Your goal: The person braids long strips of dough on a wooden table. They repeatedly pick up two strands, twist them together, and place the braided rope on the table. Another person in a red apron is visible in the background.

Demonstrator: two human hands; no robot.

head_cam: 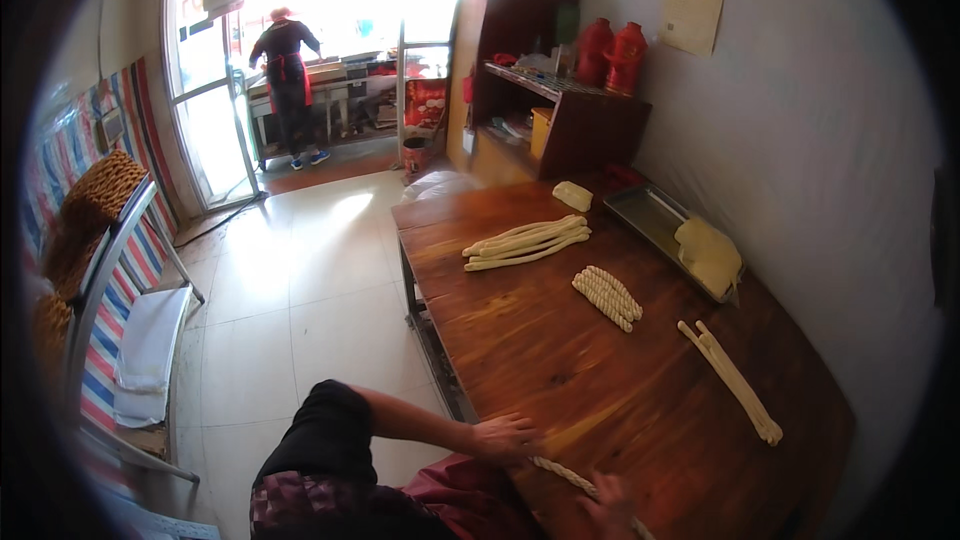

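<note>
A twisted dough rope (566, 473) lies along the near edge of the wooden table. My left hand (507, 436) rests flat at one end of it, fingers slightly blurred. Farther along, my right hand (611, 502) is over the rope, blurred, its grip unclear. Several twisted dough pieces (607, 298) lie side by side at mid-table. Behind them is a bundle of long smooth dough strips (529, 242), and toward the wall side lie a few more long strips (731, 382). A block of dough (572, 196) sits near the far edge.
A metal tray (652, 221) with a large dough mass (709, 255) stands along the wall. Beyond the table is a dark wooden cabinet (592, 131) with red thermos flasks (621, 58). A person (287, 75) stands at a counter by the doorway. A rack with woven baskets (101, 191) is at left.
</note>
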